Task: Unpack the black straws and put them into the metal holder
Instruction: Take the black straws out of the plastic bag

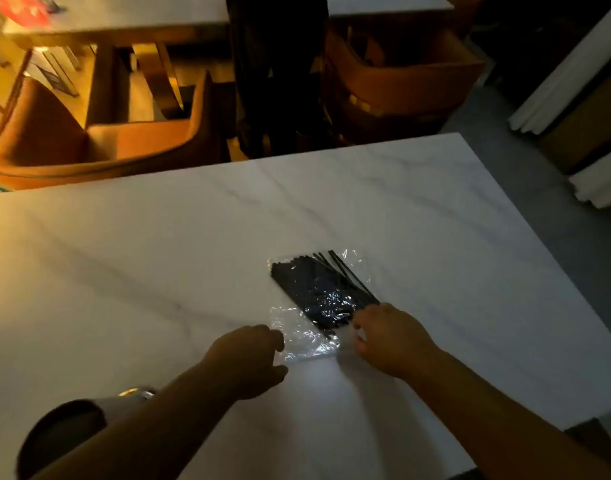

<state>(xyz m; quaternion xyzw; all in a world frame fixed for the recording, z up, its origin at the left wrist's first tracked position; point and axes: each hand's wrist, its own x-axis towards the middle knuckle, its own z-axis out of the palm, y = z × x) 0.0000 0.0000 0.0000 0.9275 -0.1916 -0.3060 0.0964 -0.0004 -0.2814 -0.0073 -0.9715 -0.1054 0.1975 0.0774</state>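
A bundle of black straws [318, 289] lies inside a clear plastic bag [306, 341] on the white marble table [158, 254]. A few straws fan out at the far end. My left hand [252, 358] rests at the bag's near left corner, fingers curled against the plastic. My right hand [387, 337] touches the bag's near right side beside the straw ends, fingers bent on the plastic. The metal holder [72, 434], a dark cylinder, stands at the near left, partly hidden behind my left forearm.
Orange armchairs [100, 140] stand beyond the table's far edge, with another table [117, 15] behind them. White folded panels [574, 64] lean at the right. The table's right edge drops to a grey floor [539, 188].
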